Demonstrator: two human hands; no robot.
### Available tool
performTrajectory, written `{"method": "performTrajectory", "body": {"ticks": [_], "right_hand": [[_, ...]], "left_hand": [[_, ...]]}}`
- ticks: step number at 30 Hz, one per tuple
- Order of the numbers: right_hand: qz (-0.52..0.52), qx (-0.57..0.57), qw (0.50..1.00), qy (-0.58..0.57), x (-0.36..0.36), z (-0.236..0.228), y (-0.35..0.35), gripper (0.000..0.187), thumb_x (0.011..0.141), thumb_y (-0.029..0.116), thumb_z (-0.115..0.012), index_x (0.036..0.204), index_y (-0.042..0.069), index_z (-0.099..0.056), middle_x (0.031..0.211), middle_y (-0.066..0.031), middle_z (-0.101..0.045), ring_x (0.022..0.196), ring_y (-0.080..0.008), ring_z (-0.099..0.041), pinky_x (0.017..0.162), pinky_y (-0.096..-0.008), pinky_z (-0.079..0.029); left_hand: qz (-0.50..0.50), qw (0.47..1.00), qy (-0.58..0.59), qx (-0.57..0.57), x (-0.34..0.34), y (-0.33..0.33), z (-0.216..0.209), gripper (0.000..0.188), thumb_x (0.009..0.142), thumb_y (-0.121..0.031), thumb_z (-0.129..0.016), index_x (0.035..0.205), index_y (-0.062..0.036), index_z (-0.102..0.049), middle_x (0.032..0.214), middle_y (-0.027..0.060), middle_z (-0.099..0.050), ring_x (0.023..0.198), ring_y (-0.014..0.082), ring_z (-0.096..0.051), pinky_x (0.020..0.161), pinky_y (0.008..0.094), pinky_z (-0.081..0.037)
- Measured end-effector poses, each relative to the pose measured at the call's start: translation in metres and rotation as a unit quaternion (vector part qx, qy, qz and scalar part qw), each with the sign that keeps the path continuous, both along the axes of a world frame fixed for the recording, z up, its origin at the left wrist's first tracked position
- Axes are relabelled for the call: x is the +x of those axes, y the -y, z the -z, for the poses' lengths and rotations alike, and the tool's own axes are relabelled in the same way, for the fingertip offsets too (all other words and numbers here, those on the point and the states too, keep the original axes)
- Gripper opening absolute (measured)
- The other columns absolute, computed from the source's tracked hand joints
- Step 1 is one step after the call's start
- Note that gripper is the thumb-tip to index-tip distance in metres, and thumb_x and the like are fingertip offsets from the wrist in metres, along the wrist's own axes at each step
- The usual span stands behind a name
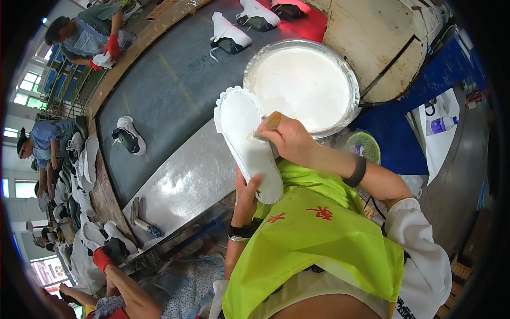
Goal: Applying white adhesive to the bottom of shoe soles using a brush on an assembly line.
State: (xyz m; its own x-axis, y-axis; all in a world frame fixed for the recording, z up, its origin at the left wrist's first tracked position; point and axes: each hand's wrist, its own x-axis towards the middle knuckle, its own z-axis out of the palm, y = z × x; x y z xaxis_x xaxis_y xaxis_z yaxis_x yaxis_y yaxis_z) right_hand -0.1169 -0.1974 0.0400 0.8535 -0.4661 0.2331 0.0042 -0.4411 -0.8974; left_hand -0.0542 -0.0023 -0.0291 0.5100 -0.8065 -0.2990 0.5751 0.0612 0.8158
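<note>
The left hand point(246, 192), thumb up, grips a white shoe sole point(240, 146) by its lower end, beside the table's point(183, 181) near metal edge. The right hand point(291, 139) pinches one brush point(272, 122) against it. Just beyond, one basin point(353, 90) holds white liquid point(303, 80). One white shoe point(137, 137) lies toward the table's left edge, three shoes point(231, 33) toward its far end.

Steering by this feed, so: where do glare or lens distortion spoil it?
Head view: bright glare on the silvery metal sheet; head view: white liquid in the round tub looks washed out; head view: the dark-grey tabletop bows at left; head view: the white stitched shoe piece in the left hand shows readable edges.
</note>
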Motion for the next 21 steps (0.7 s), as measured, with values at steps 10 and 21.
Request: {"method": "performTrajectory", "body": {"ticks": [10,21], "right_hand": [[0.085,-0.081,0.993,0.008,0.075,-0.005,0.055,0.019,0.093,0.014,-0.056,0.098,-0.002,-0.064,0.091,-0.0163,-0.066,0.087,-0.0316,-0.065,0.078,-0.0359,-0.05],[0.145,0.078,0.985,-0.043,0.008,-0.046,0.055,0.012,0.092,0.003,-0.058,0.102,0.0,-0.064,0.105,-0.0101,-0.061,0.096,-0.0169,-0.062,0.076,-0.0288,-0.051]], "left_hand": [[-0.007,1.0,-0.008,-0.007,0.003,0.003,-0.003,0.065,0.09,-0.018,-0.058,0.146,-0.0027,-0.029,0.131,0.0133,-0.05,0.119,0.0219,-0.051,0.1,0.0353,-0.042],[-0.052,0.994,-0.071,0.061,0.126,0.008,-0.034,0.058,0.09,-0.016,-0.06,0.141,-0.0023,-0.037,0.129,0.0119,-0.054,0.116,0.0221,-0.056,0.096,0.0345,-0.048]]}}
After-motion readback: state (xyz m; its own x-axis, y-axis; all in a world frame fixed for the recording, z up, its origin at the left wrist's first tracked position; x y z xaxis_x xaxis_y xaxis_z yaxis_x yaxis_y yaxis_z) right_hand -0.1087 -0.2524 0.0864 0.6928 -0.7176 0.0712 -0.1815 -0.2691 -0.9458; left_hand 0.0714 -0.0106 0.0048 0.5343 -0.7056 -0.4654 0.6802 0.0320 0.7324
